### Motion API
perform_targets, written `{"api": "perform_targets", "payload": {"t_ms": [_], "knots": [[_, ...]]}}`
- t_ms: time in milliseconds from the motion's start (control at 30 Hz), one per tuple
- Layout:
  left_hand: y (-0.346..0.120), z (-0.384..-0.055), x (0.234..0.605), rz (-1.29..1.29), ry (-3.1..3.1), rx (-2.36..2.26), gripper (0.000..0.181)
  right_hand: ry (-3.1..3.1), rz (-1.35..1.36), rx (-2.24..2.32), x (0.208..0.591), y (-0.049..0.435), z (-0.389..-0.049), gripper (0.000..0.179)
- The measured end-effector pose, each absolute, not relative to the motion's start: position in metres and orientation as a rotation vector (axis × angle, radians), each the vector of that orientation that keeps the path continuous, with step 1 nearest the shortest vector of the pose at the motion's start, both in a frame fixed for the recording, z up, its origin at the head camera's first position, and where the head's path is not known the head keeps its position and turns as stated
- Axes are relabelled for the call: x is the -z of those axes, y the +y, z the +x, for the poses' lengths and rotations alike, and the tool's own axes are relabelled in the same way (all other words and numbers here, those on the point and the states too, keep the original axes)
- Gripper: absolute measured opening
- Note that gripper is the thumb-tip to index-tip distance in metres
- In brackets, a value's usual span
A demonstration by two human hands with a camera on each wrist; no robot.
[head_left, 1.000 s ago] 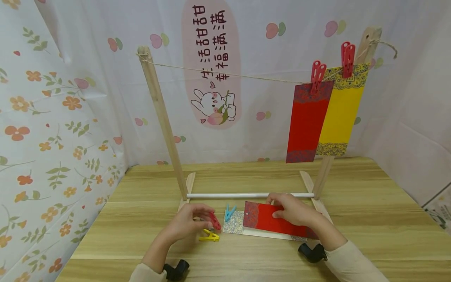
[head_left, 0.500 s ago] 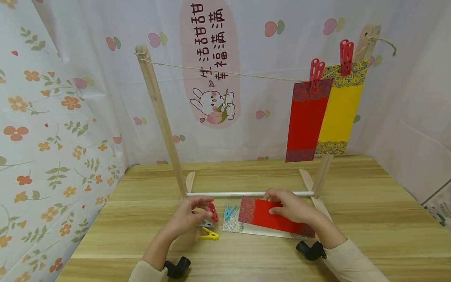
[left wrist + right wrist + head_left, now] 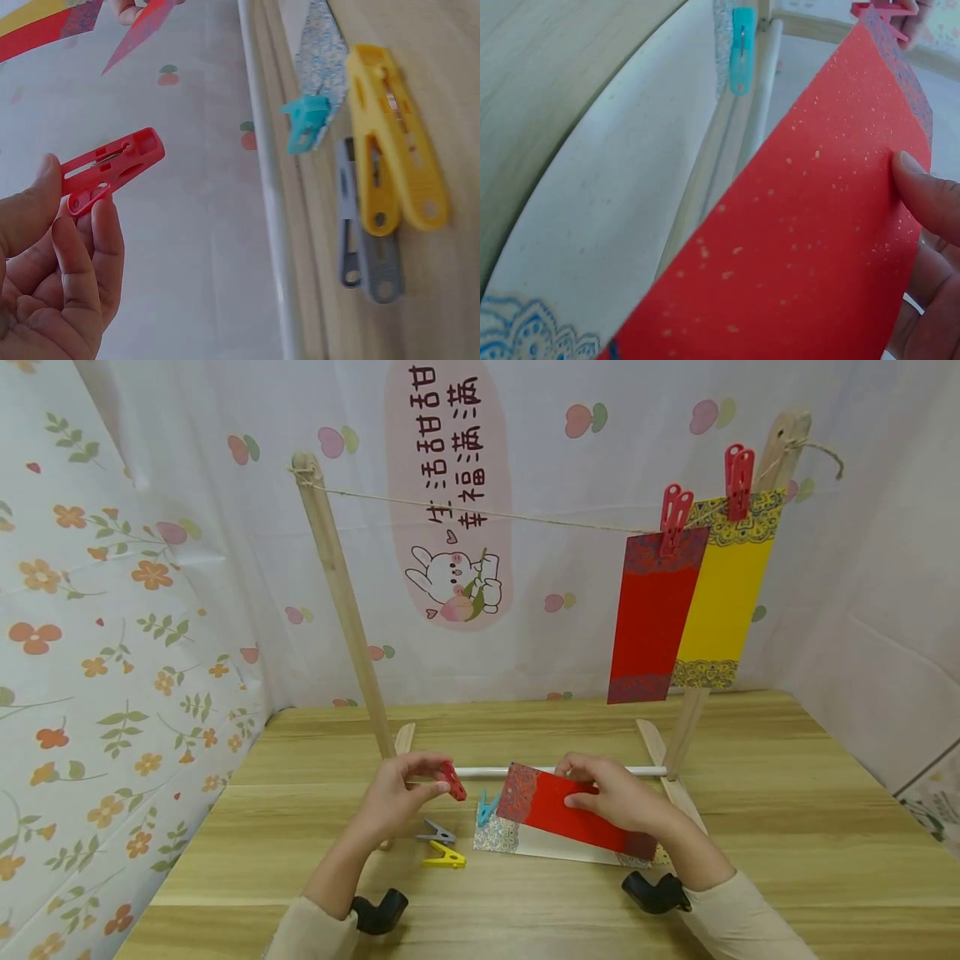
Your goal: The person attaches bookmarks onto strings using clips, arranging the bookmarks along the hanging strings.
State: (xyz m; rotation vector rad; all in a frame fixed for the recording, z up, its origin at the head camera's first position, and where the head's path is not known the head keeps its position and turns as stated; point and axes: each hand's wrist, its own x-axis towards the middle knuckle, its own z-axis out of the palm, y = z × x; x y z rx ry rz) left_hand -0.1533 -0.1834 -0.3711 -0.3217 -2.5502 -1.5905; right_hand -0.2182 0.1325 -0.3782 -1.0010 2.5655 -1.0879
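My left hand (image 3: 401, 789) pinches a red clothespin (image 3: 112, 166) between thumb and fingers, held up over the table in front of the rack's left post. In my right hand (image 3: 611, 789) is a red paper card (image 3: 555, 810) with a patterned end, gripped along its far edge and tilted, its patterned end toward the left hand. Below that card lies a white card (image 3: 536, 843) with blue-patterned ends, partly hidden by it. A light blue clothespin (image 3: 486, 808) sits at the white card's left end. Grey (image 3: 438, 832) and yellow (image 3: 446, 856) clothespins lie below the left hand.
A wooden rack stands behind, with left post (image 3: 341, 585), white crossbar (image 3: 480, 771) and a string (image 3: 480, 512) between the posts. Near its right end hang a red card (image 3: 656, 618) and a yellow card (image 3: 723, 602), each under a red clothespin.
My left hand has lifted the red clothespin up and away from the table, uncovering the grey clothespin. My right hand has raised the red card and shifted it slightly left, tilting it more.
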Motion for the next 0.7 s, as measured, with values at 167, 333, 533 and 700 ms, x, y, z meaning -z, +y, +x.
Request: {"api": "perform_targets", "payload": {"t_ms": [167,333,533,700], "knots": [[-0.18,-0.157,0.36,-0.291,-2.508,1.562,0.031,2.583,-1.007,1.14,0.376,0.131,-0.217,0.023],[-0.178,-0.16,0.348,-0.226,-2.439,1.547,0.032,2.564,-0.991,1.212,0.371,0.13,-0.215,0.026],[-0.175,-0.163,0.335,-0.252,-2.38,1.514,0.032,2.555,-0.963,1.273,0.367,0.128,-0.214,0.027],[-0.173,-0.166,0.322,-0.3,-2.355,1.472,0.031,2.543,-0.955,1.35,0.364,0.127,-0.215,0.027]]}}
